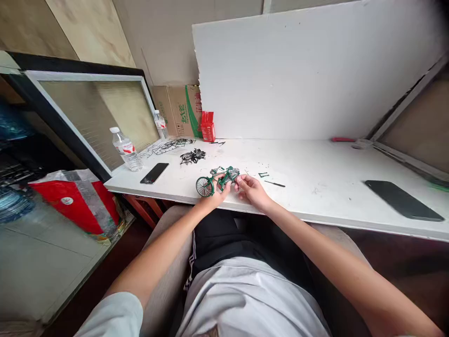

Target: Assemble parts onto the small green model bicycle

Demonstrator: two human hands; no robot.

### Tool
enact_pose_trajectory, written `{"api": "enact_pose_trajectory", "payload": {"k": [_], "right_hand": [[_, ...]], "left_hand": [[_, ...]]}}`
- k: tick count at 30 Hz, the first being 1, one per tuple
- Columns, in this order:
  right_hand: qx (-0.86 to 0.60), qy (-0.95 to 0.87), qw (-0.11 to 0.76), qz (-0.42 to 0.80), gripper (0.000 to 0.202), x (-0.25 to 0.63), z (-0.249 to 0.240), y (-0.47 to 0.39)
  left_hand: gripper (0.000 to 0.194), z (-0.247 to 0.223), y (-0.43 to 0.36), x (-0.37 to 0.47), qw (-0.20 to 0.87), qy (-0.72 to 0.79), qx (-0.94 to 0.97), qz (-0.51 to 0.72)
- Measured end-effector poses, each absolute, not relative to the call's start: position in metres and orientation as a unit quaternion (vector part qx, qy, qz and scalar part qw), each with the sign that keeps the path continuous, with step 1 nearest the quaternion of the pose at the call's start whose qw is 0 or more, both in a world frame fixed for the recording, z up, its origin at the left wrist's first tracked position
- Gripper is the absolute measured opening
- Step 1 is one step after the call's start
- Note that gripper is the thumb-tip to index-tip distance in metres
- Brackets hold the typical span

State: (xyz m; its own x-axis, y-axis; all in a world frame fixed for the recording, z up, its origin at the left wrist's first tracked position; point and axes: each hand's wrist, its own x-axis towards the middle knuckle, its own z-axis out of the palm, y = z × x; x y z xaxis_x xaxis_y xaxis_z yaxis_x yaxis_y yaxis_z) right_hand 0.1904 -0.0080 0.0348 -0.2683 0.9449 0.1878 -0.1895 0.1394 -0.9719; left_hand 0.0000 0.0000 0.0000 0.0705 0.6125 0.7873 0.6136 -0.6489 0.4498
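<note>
Biggest thing here is the white board (298, 75), standing behind the white table (315, 187). Black phone (403, 200) lies flat near the table's R end, well apart from the work. L hand (219, 195) grips the middle of the green model bike (213, 179); R hand (254, 191) has thumb + fingertips pinching at its R-end wheel (232, 175), can't tell if there's a tiny pc b/w them too. Bike's right by the table's front edge, which is prob the main risk imo: one slip = a drop off the edge. Squeezing too hard cld also bend a wheel or pop a joint, b/c it all looks v. skinny. Pile of black parts (192, 156) sits behind. Dark stick (274, 183) + small green pc (263, 175) lie just past the R hand, so a careless wrist cld sweep 'em away. Tiny specks (265, 164) nearby, too small to ID, wld be easiest to lose.
</note>
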Motion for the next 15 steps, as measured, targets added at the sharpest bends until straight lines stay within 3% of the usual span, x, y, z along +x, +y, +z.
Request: {"api": "enact_pose_trajectory", "payload": {"k": [15], "right_hand": [[-0.388,-0.610,0.532,0.441,0.047,0.1859,0.0307,-0.0113]], "left_hand": [[0.036,0.0054,0.0001,0.0024,-0.096,-0.413,-0.715,-0.556]]}}
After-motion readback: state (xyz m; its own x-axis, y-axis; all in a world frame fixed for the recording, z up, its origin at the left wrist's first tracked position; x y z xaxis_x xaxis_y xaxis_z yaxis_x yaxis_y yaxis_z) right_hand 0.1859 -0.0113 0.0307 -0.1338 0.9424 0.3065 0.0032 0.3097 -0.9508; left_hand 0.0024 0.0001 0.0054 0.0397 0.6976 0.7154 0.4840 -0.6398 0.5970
